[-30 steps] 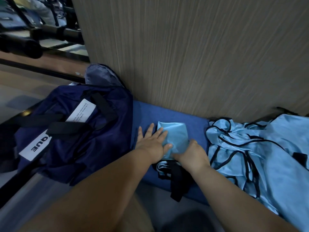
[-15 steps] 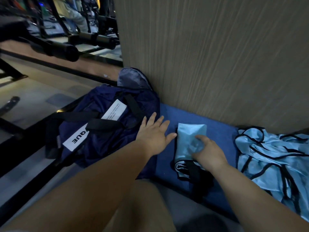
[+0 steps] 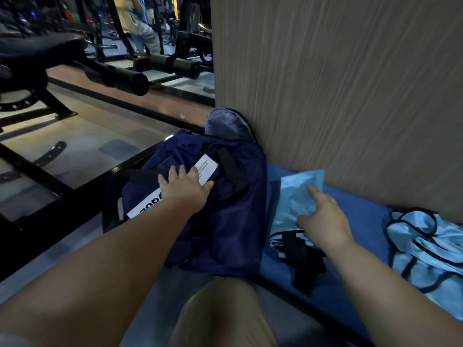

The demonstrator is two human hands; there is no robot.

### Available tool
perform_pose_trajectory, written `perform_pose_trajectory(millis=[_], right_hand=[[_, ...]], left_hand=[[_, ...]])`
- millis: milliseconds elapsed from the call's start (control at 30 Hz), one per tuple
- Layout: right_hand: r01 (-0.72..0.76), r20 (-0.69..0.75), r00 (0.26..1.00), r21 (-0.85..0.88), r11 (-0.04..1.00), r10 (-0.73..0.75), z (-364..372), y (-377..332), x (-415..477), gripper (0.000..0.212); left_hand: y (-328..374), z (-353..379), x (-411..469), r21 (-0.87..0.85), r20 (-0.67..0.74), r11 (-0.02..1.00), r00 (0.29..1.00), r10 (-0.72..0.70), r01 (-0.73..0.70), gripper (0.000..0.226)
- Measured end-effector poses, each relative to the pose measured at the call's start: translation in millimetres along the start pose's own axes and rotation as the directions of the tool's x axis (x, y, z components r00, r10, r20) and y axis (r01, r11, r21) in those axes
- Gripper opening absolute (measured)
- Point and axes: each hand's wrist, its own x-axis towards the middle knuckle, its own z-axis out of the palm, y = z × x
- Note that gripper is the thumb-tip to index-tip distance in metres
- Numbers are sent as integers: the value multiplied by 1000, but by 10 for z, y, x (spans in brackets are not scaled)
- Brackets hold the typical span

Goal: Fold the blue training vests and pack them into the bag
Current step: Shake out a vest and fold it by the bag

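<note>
A folded light-blue vest (image 3: 293,196) with black trim lies on the blue bench pad (image 3: 360,229), just right of the navy duffel bag (image 3: 225,221). My right hand (image 3: 323,219) rests on the folded vest, index finger stretched out and thumb on the fabric. On top of the bag lies my left hand (image 3: 185,186), its fingers spread over a black strap and the white label. More unfolded light-blue vests (image 3: 426,256) are heaped at the right end of the pad. The bag's opening is hidden.
A wood-grain wall panel (image 3: 338,96) stands right behind the bench. Gym machines with black padded rollers (image 3: 117,76) fill the floor to the left, and a person sits far back. My knee in tan shorts (image 3: 220,314) is below the bag.
My left hand left the folded vest and moved left onto the bag. My right hand stayed on the vest, and the camera view swung left.
</note>
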Motion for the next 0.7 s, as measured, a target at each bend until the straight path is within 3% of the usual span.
perform_pose_trajectory(millis=[233, 333, 433, 567, 700], right_hand=[[33, -25, 999, 33, 999, -32, 47, -108, 81, 79], [44, -33, 999, 32, 999, -43, 48, -139, 121, 79], [44, -42, 998, 36, 998, -43, 45, -154, 148, 79], [42, -46, 998, 41, 998, -41, 38, -130, 160, 78], [39, -53, 998, 44, 998, -36, 26, -101, 183, 78]], left_hand=[[-61, 165, 82, -135, 31, 981, 990, -134, 137, 74], [-48, 112, 150, -243, 95, 944, 974, -205, 223, 57], [-49, 111, 218, -241, 104, 940, 970, -221, 240, 41], [-71, 258, 257, -204, -42, 963, 981, -190, 178, 29], [-48, 302, 194, -308, -219, 950, 967, -128, 56, 42]])
